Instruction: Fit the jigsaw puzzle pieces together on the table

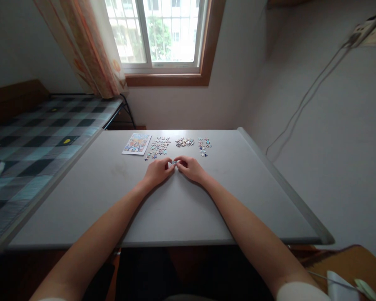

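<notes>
My left hand (pixel 159 170) and my right hand (pixel 190 167) meet near the middle of the white table (pixel 188 209). Between their fingertips is a small bluish jigsaw puzzle piece (pixel 174 162), pinched from both sides; whether it is one piece or two joined ones is too small to tell. Just beyond my left hand, loose puzzle pieces (pixel 159 147) lie spread in rough rows. A heap of pieces (pixel 184 142) sits past my right hand, and a smaller scattered group (pixel 203 146) lies to its right. The printed picture sheet (pixel 137 144) rests flat at the left.
A bed with a checked cover (pixel 65 125) stands along the table's left side. Behind is a barred window (pixel 163 37) with an orange curtain (pixel 87 46). A cable (pixel 296 113) hangs down the right wall. A wooden stool or chair (pixel 354 263) is at the lower right.
</notes>
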`<state>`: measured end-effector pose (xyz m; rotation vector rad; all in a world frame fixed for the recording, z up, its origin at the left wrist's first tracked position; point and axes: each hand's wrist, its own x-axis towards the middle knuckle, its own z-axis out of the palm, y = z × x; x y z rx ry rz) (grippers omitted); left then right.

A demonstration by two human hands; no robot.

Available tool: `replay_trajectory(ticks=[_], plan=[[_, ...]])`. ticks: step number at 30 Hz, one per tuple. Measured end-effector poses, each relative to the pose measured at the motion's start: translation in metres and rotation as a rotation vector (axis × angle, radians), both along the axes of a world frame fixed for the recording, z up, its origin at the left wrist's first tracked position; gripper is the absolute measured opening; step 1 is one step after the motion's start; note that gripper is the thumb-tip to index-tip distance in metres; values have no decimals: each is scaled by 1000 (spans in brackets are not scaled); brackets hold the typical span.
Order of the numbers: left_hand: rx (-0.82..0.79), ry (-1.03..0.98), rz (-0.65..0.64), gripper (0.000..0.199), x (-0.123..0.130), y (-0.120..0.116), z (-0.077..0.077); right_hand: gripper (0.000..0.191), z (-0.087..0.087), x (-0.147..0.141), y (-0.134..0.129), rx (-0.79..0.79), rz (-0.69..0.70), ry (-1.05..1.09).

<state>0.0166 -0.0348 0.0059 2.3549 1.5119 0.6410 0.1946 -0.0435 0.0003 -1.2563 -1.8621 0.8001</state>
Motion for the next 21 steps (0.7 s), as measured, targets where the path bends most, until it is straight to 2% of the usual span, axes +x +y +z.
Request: replay_trajectory(ticks=[21], plan=[[-16,50,-15,31,-1,0,0,24,-1,0,0,35,-17,-82]])
